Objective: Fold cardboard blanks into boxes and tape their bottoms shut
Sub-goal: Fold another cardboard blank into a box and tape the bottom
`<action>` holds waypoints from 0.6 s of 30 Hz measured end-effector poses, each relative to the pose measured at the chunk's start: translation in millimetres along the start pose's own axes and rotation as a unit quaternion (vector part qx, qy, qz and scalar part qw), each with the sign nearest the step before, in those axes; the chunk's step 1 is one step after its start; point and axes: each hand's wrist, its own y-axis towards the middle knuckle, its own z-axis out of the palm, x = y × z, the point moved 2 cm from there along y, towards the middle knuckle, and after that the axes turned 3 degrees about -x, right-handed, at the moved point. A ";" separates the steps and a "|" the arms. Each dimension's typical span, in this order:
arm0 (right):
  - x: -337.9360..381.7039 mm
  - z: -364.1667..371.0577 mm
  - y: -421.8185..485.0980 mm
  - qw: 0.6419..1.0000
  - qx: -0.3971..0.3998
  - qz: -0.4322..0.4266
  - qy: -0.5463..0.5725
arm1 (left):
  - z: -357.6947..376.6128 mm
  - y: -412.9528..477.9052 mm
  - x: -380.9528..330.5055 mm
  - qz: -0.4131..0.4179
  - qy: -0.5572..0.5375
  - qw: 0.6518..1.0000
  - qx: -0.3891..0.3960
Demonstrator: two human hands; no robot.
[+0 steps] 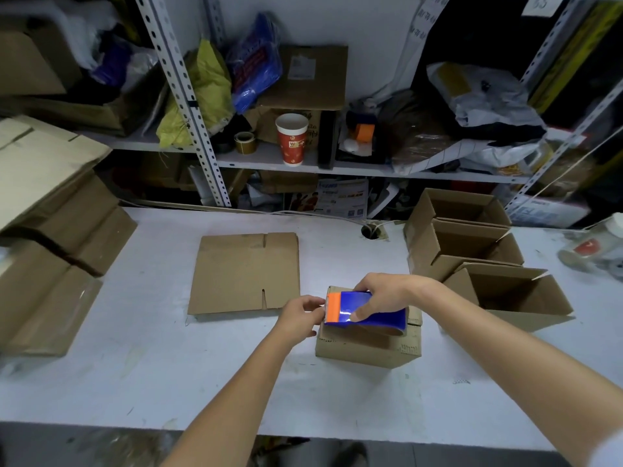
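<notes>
A dispenser [364,311] is gripped by the right hand [387,291] over a folded box [367,348], its front end pinched by left fingers [315,303]. Three boxes [526,311] are done; a blank [244,274] is left.

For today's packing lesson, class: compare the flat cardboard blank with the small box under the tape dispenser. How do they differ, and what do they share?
The cardboard blank lies flat and unfolded; the small box is folded up into a block. The blank lies untouched; the box has the blue tape dispenser held at its top by the right hand. Both are plain brown cardboard on the white table.
</notes>
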 end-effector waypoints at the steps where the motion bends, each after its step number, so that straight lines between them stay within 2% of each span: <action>1: -1.1 -2.1 -1.2 1.000 0.003 0.003 -0.008 | 0.2 0.3 -0.4 0.002 0.007 1.000 -0.007; 8: -34.8 -9.8 -18.9 0.998 0.025 0.061 -0.013 | 2.8 4.1 -2.9 0.014 0.031 0.998 -0.050; 13: -33.2 -3.8 -13.6 0.999 0.007 0.047 0.013 | 15.0 -1.6 -6.6 -0.019 0.046 0.998 -0.049; 18: -35.0 0.9 -13.6 1.000 -0.012 0.026 0.013 | 21.0 -6.3 -10.6 -0.010 0.080 0.996 -0.045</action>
